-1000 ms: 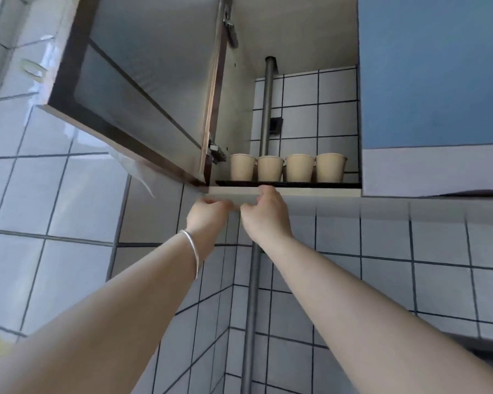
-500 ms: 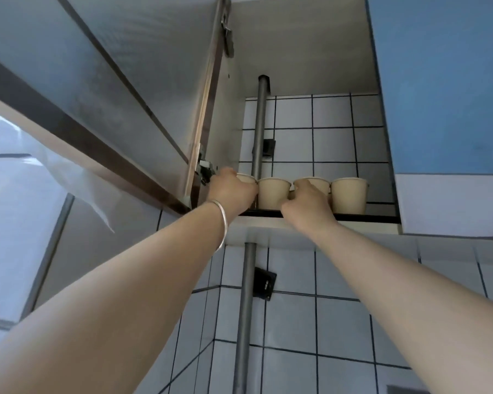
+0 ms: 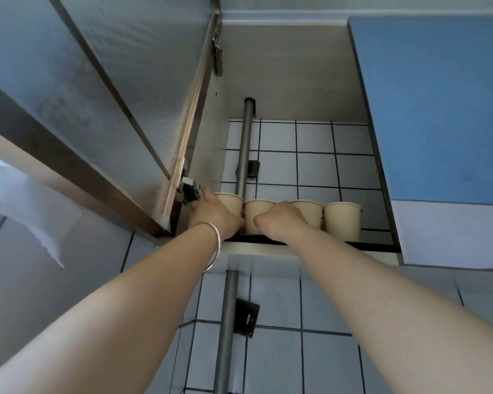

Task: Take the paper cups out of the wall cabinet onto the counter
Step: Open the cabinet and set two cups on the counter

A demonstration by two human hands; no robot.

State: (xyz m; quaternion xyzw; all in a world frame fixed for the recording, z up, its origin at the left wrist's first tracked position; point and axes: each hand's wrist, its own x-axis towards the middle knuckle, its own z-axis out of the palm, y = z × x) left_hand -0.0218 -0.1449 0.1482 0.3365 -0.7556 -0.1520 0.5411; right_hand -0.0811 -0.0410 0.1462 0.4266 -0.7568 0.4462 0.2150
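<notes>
Several beige paper cups stand in a row on the dark shelf edge (image 3: 376, 245) of the open wall cabinet. My left hand (image 3: 215, 213), with a silver bangle on the wrist, wraps around the leftmost cup (image 3: 231, 201). My right hand (image 3: 282, 220) curls around the third cup (image 3: 310, 213), its thumb reaching in front of the second cup (image 3: 255, 211). The fourth cup (image 3: 342, 220) stands free at the right end of the row. Both hands hide the lower parts of the cups they hold.
The cabinet door (image 3: 103, 89) hangs open to the left with its hinge (image 3: 190, 189) close to my left hand. A grey vertical pipe (image 3: 246, 146) runs behind the cups. A blue closed door (image 3: 439, 109) borders the right side. White tiles cover the wall.
Both hands rose from the cabinet's underside to the shelf and closed around cups. The view tilted further upward into the cabinet.
</notes>
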